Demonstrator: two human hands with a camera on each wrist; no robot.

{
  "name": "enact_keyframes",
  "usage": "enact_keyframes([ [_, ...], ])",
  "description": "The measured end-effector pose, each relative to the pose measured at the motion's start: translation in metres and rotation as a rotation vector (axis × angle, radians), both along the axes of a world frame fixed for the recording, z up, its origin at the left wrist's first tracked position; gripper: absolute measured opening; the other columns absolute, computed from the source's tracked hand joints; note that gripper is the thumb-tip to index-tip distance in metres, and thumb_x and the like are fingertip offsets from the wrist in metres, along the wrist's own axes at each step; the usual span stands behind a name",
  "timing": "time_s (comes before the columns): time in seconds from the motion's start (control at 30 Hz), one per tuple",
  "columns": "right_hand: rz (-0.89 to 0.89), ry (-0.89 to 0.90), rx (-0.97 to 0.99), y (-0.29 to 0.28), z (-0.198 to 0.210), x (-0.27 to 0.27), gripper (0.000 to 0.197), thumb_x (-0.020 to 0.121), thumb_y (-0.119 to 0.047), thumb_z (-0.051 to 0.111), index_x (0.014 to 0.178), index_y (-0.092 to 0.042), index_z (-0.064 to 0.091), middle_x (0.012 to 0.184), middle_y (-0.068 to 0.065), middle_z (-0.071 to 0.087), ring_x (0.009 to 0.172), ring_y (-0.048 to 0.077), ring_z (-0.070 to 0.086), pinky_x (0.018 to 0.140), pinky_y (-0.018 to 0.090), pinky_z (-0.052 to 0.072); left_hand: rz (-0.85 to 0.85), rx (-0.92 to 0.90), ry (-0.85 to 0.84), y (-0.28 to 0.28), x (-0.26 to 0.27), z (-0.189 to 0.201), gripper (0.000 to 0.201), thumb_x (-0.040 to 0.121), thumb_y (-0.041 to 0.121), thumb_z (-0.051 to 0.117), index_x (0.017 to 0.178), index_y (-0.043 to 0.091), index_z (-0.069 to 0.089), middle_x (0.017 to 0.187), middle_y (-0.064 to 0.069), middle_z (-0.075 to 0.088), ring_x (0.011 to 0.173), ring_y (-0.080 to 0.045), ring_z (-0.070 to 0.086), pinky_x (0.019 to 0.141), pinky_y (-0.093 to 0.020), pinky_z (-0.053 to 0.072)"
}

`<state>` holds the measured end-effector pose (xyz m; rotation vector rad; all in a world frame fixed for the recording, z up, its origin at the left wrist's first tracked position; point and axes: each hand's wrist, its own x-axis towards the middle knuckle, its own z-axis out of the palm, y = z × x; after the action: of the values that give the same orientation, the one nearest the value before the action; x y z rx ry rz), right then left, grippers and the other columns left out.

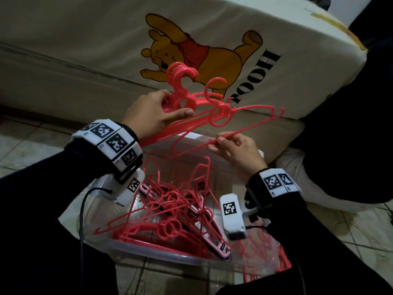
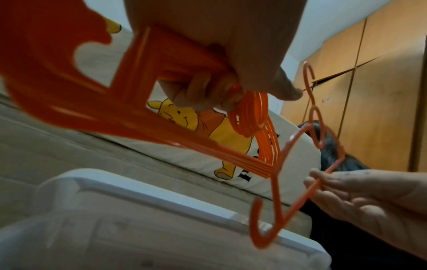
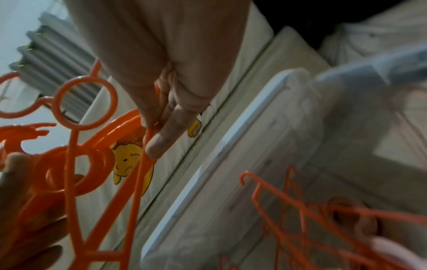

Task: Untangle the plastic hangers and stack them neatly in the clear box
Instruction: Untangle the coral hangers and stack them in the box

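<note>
L hand (image 1: 148, 111) grips aligned hanger bundle (image 1: 191, 116) above clear box (image 1: 148, 255); R hand (image 1: 238, 150) fingers pinch single hanger (image 1: 251, 126). Tangled hangers (image 1: 170, 209) in box. Pooh mattress (image 1: 85, 50) behind.

Setting: a home, most likely a bedroom. Evidence: a mattress (image 1: 89, 52) in a cream cover printed with a cartoon bear (image 1: 191, 56) and the letters "POOH"; it rests on a beige base (image 1: 274, 133). Tiled floor (image 1: 27, 145) in front. Wooden cupboard doors (image 2: 379, 76) behind the mattress, seen from the left wrist. A clear box (image 1: 148, 250) of plastic hangers (image 1: 170, 211) stands on the floor.
</note>
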<state>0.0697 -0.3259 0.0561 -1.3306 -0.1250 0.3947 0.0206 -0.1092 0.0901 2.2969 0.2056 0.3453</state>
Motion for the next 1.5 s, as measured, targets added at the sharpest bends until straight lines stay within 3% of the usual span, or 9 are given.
enact_keyframes([
  [0.27, 0.126, 0.171, 0.102, 0.018, -0.007, -0.019, 0.027, 0.091, 0.008, 0.049, 0.069, 0.002, 0.063, 0.063, 0.009, 0.067, 0.063, 0.017, 0.067, 0.070, 0.022, 0.056, -0.117, -0.180, -0.027, -0.018, 0.001, -0.003, 0.051, 0.059, 0.076, 0.056, 0.091, 0.036, 0.056, 0.091, 0.020, 0.061, 0.087, 0.007, 0.056, 0.072, -0.018, 0.039],
  [0.4, 0.113, 0.240, 0.133, 0.029, -0.012, -0.026, 0.010, 0.091, 0.009, 0.047, 0.084, 0.005, 0.053, 0.078, 0.016, 0.066, 0.065, 0.018, 0.070, 0.067, 0.021, 0.058, -0.137, -0.242, -0.043, -0.022, 0.000, -0.004, 0.046, 0.062, 0.074, 0.057, 0.088, 0.036, 0.058, 0.088, 0.016, 0.065, 0.078, 0.012, 0.058, 0.068, -0.015, 0.040],
  [0.67, 0.121, 0.227, 0.152, 0.034, -0.013, -0.024, 0.007, 0.090, 0.007, 0.051, 0.085, 0.010, 0.056, 0.075, 0.014, 0.067, 0.070, 0.019, 0.070, 0.073, 0.023, 0.058, -0.106, -0.258, -0.046, -0.022, 0.003, -0.008, 0.032, 0.083, 0.051, 0.062, 0.102, 0.026, 0.064, 0.097, 0.007, 0.070, 0.093, -0.007, 0.065, 0.090, -0.037, 0.051],
  [0.77, 0.229, 0.165, -0.044, 0.029, -0.011, -0.019, 0.014, 0.090, -0.001, 0.057, 0.077, 0.004, 0.059, 0.075, 0.015, 0.068, 0.062, 0.020, 0.069, 0.074, 0.027, 0.058, -0.082, -0.170, -0.045, -0.021, 0.002, -0.008, 0.037, 0.087, 0.050, 0.057, 0.107, 0.020, 0.065, 0.098, 0.005, 0.070, 0.093, -0.011, 0.064, 0.088, -0.038, 0.051],
  [0.9, 0.279, -0.224, -0.793, 0.003, -0.019, 0.004, 0.020, 0.087, -0.008, 0.064, 0.068, -0.012, 0.060, 0.069, 0.016, 0.064, 0.053, 0.018, 0.060, 0.062, 0.030, 0.054, -0.029, -0.102, -0.049, -0.015, 0.001, -0.005, 0.038, 0.088, 0.052, 0.055, 0.108, 0.021, 0.065, 0.097, 0.004, 0.069, 0.092, -0.012, 0.063, 0.081, -0.032, 0.049],
  [1.03, 0.194, -0.288, -1.266, -0.017, -0.048, 0.017, 0.022, 0.083, -0.019, 0.070, 0.099, -0.007, 0.061, 0.102, 0.015, 0.067, 0.094, 0.032, 0.064, 0.087, 0.043, 0.051, -0.032, -0.104, -0.042, -0.011, 0.001, -0.002, 0.038, 0.082, 0.055, 0.061, 0.100, 0.022, 0.065, 0.094, 0.005, 0.068, 0.090, -0.011, 0.063, 0.079, -0.028, 0.048],
  [1.17, 0.334, -0.192, -1.262, -0.008, -0.077, 0.006, 0.047, 0.080, -0.025, 0.073, 0.118, -0.006, 0.051, 0.117, 0.013, 0.063, 0.109, 0.028, 0.059, 0.094, 0.035, 0.046, -0.011, -0.055, -0.053, -0.012, 0.001, -0.001, 0.048, 0.072, 0.061, 0.067, 0.095, 0.020, 0.067, 0.092, 0.006, 0.068, 0.089, -0.009, 0.062, 0.081, -0.030, 0.048],
  [1.37, 0.355, -0.322, -1.272, 0.003, -0.088, 0.000, 0.020, 0.085, -0.010, 0.062, 0.104, -0.003, 0.065, 0.106, 0.015, 0.069, 0.102, 0.028, 0.063, 0.087, 0.032, 0.049, 0.027, -0.016, -0.053, -0.012, 0.003, -0.002, 0.047, 0.073, 0.061, 0.066, 0.094, 0.019, 0.068, 0.089, 0.005, 0.068, 0.082, -0.009, 0.062, 0.076, -0.031, 0.048],
  [1.5, 0.270, -0.413, -1.257, 0.001, -0.079, 0.007, 0.016, 0.086, -0.008, 0.059, 0.100, -0.004, 0.066, 0.102, 0.015, 0.069, 0.100, 0.029, 0.063, 0.084, 0.031, 0.047, 0.042, -0.051, -0.047, -0.009, 0.002, -0.002, 0.048, 0.071, 0.065, 0.066, 0.089, 0.021, 0.068, 0.069, 0.007, 0.067, 0.061, -0.001, 0.061, 0.060, -0.022, 0.045],
])
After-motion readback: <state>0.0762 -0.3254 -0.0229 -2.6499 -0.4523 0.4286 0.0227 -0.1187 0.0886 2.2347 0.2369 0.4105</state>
